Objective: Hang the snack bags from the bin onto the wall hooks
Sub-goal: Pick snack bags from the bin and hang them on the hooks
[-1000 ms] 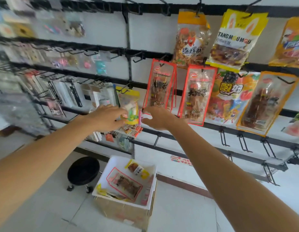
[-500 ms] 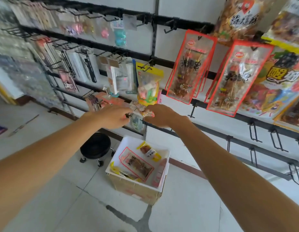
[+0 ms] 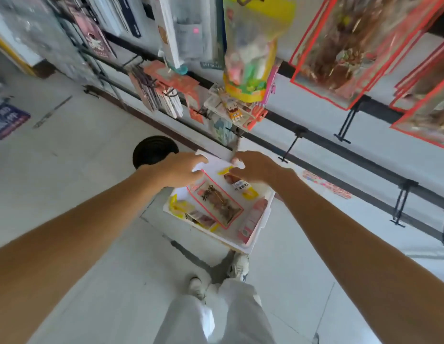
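Lowered since the earlier frame, head view: both hands have been brought down from the rack to the bin (image 3: 261,228), and the view has been tipped down with them.

Left hand (image 3: 176,170): its back is turned to the camera and the fingers are bent over the bin's far corner. Whether anything is held cannot be told.

Right hand (image 3: 259,167): fingertips are at the far rim, just beside the left hand. The grip likewise cannot be told.

Snack bags: a red-edged bag (image 3: 217,202) lies just below both hands, a yellow bag (image 3: 243,188) is under the right hand, and a pink bag (image 3: 253,217) lies further toward the person.

Step, as judged: the next bag is being fetched.

Next move, as judged: a pinch at a bag's top edge is needed, then a lift to an empty hook (image 3: 293,142) above and right of the right hand.

Hidden: both palms and the lower layer of bags. The hung goods above are cut off and blurred.
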